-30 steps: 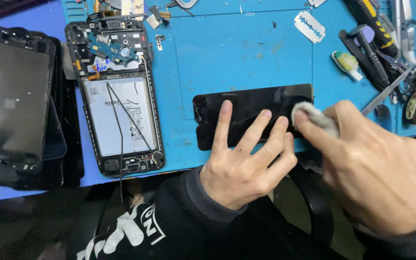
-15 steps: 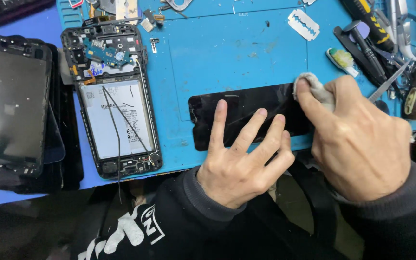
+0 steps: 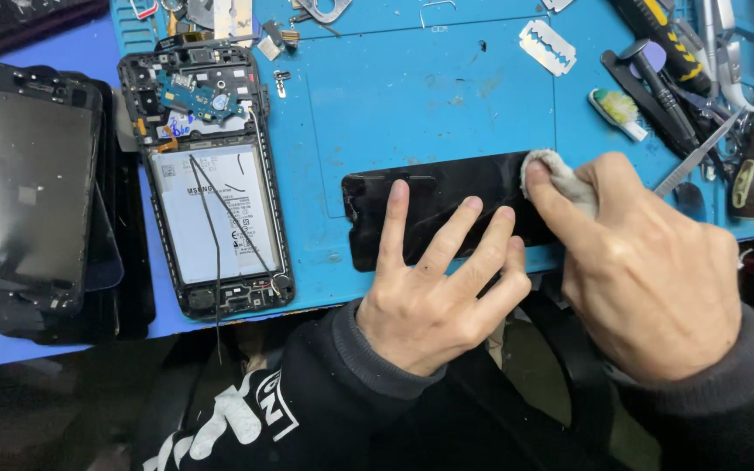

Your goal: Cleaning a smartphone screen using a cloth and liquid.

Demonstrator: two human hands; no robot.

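The black panel (image 3: 447, 205) lies flat near the front edge of the blue mat (image 3: 394, 96), long side along that edge. The left hand (image 3: 434, 292) rests on it, open and flat with fingers spread, gripping nothing. The right hand (image 3: 647, 266) is curled, fingertips pinching a small white cloth (image 3: 550, 177) against the panel's right end. Toward the mat's left edge sits an opened phone (image 3: 211, 179) (battery and board exposed) – beyond it, a stack of dark screens (image 3: 32, 187). A razor blade (image 3: 548, 47), a small brush (image 3: 619, 112) and tools (image 3: 700, 78) lie toward the back right corner
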